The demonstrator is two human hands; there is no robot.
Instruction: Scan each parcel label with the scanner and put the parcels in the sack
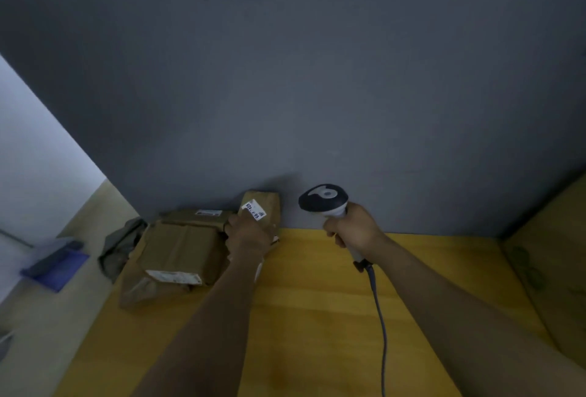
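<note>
My left hand grips a small brown parcel and holds it upright near the grey wall, its white label facing me. My right hand grips the handle of a white and black scanner, whose head is level with the parcel and a little to its right. The scanner's grey cable trails down over the yellow table. A pile of brown parcels with white labels lies on the table to the left of my left hand.
A crumpled grey-green bag lies left of the pile at the table's edge. A large cardboard box stands at the right. A blue object sits on the floor at the left. The grey wall closes off the back.
</note>
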